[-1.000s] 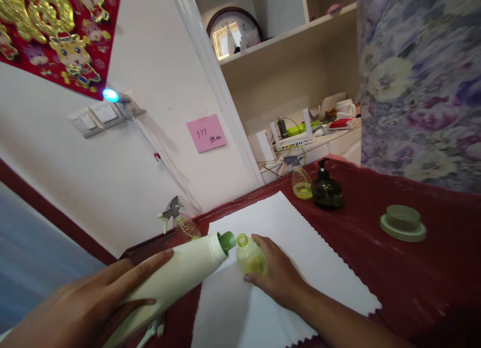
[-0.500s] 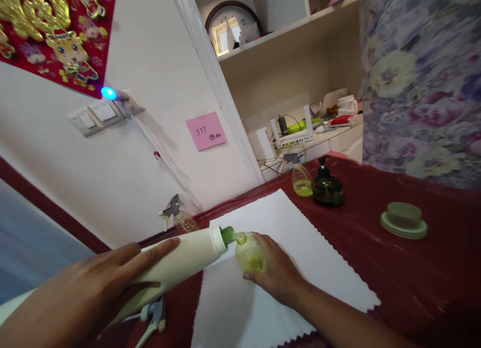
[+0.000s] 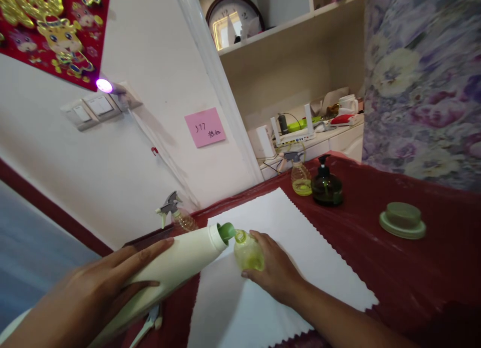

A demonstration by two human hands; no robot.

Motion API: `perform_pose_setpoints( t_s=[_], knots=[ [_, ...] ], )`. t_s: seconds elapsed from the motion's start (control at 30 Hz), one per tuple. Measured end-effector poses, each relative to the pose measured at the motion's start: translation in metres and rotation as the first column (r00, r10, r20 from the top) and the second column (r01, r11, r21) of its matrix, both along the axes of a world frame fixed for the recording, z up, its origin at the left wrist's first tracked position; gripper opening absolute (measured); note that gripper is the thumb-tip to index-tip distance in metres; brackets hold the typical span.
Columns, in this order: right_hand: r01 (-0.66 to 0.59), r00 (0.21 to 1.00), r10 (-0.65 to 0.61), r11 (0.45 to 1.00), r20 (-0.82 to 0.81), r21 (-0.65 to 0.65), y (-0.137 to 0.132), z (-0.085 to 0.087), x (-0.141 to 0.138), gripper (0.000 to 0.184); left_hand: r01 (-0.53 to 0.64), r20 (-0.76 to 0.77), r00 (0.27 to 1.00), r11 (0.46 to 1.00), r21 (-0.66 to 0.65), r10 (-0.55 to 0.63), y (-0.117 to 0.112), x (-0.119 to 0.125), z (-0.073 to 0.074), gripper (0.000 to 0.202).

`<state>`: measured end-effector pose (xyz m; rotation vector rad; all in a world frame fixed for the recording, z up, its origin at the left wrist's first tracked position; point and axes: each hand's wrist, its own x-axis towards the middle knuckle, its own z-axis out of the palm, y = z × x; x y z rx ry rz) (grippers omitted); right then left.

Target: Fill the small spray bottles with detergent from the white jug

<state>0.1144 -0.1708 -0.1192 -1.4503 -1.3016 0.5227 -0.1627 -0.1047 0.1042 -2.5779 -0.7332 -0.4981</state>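
My left hand [image 3: 101, 278] is wrapped around a white plastic bottle [image 3: 176, 265], which lies tilted with its green cap [image 3: 226, 231] pointing down to the right. That cap touches the mouth of a small clear plastic bottle [image 3: 248, 251] holding a little yellow-green liquid. My right hand [image 3: 272, 268] grips this small bottle, which is tipped toward the cap and rests on a white sheet with zigzag edges [image 3: 285, 217]. Under the sheet lies a dark red table cover [image 3: 376, 257].
A clear spray bottle [image 3: 183, 217] stands beyond the sheet at left, and another [image 3: 301, 180] holds yellow liquid near a dark pump bottle [image 3: 326, 187]. A green round dish [image 3: 403, 220] sits at right. A white spray head [image 3: 152, 320] lies below my left hand.
The green cap, slightly apart from the small bottle's mouth a second ago, now touches it. The view has tilted slightly, and the blue light on the wall now looks violet.
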Motion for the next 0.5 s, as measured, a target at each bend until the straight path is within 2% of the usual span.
perform_pose_setpoints(
  t_s=[0.07, 0.23, 0.3, 0.4, 0.47, 0.5],
  knots=[
    [0.000, 1.000, 0.000, 1.000, 0.002, -0.013, 0.000, -0.001, 0.000, 0.089, 0.055, -0.097, 0.994, 0.997, 0.049, -0.050, 0.006, -0.006, -0.009, 0.050],
    [0.005, 1.000, -0.005, 1.000, -0.002, -0.016, 0.000, -0.001, 0.000, 0.087, 0.066, -0.022, 0.998, 0.986, 0.154, -0.063, 0.019, -0.023, -0.024, 0.056],
    [0.012, 1.000, -0.013, 1.000, -0.018, -0.024, -0.001, 0.000, 0.000, 0.087, 0.023, 0.054, 0.998, 0.987, 0.159, -0.032, 0.026, -0.036, -0.030, 0.056],
    [0.019, 0.999, -0.021, 0.999, -0.041, -0.049, -0.001, 0.000, -0.001, 0.087, -0.157, 0.243, 0.960, 0.986, 0.057, 0.139, 0.035, -0.062, -0.036, 0.058],
    [0.021, 0.999, -0.024, 0.998, -0.047, -0.062, -0.001, -0.001, -0.001, 0.086, -0.288, 0.391, 0.872, 0.954, -0.079, 0.296, 0.035, -0.074, -0.036, 0.060],
    [0.020, 0.999, -0.023, 0.998, -0.047, -0.064, -0.001, -0.001, 0.000, 0.086, -0.334, 0.489, 0.797, 0.933, -0.133, 0.355, 0.033, -0.076, -0.035, 0.064]
  ],
)
